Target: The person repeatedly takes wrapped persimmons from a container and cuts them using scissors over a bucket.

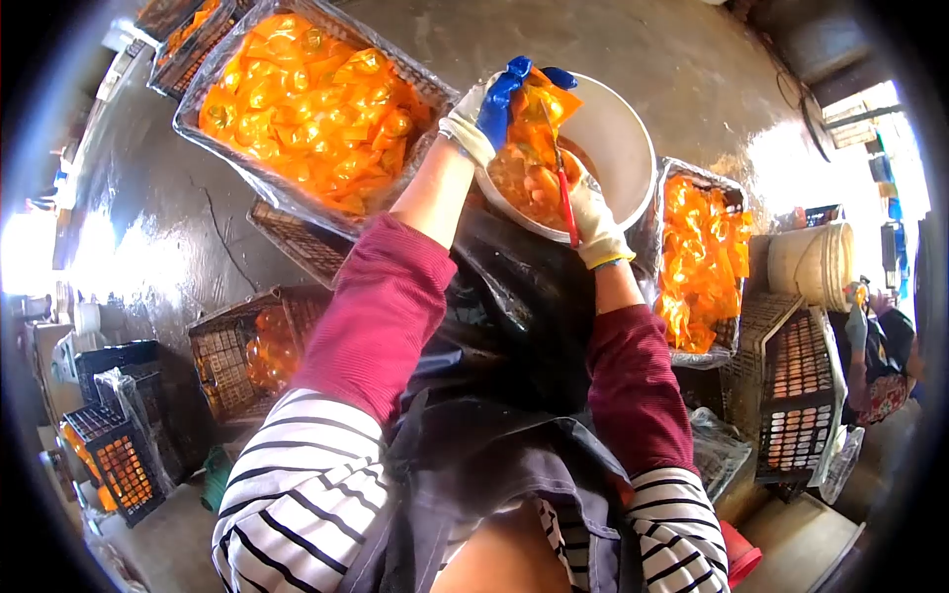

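My left hand (491, 109), in a white glove with blue fingers, is closed on an orange plastic bag (537, 121) above a round white bucket (633, 148). My right hand (596, 219), in a white and yellow glove, grips a tool with a red handle (566, 203); its long thin end reaches up against the bag. Reddish-orange pieces (529, 188) show in the bucket below the bag. Whether the bag is cut cannot be made out.
A plastic-lined crate (188, 117) of orange bags stands at upper left, another lined crate (736, 316) at right. Black crates (222, 371) lie lower left. Stacked crates (801, 385) and a pale bucket (816, 255) stand far right, near another person (887, 346).
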A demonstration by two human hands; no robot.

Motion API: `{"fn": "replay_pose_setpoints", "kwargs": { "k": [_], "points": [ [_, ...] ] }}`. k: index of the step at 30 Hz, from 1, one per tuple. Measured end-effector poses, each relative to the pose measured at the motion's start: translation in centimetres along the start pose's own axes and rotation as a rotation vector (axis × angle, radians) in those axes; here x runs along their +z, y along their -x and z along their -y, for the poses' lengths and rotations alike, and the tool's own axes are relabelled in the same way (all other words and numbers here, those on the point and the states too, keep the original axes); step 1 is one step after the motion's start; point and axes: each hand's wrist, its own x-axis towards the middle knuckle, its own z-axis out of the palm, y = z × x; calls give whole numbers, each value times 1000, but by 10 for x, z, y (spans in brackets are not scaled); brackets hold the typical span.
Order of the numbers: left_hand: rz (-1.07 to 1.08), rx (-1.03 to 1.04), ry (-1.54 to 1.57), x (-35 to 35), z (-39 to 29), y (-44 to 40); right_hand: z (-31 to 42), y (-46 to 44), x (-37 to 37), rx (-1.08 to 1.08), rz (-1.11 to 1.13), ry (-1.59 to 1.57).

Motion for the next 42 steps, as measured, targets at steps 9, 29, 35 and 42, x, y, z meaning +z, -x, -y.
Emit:
{"fn": "replay_pose_setpoints", "kwargs": {
  "k": [9, 29, 35, 42],
  "points": [
    [-283, -44, 62, 5, 24, -1, 4, 0, -14, 152, -115, 131],
    [-528, -250, -437, 13, 48, 4, 1, -9, -1, 74, -294, -63],
    [-502, -274, -1027, 2, 72, -11, -23, -19, -14, -33, -309, -179],
    [-547, -304, -508, 10, 37, -9, 18, -3, -7, 228, -277, 84]
  ]
}}
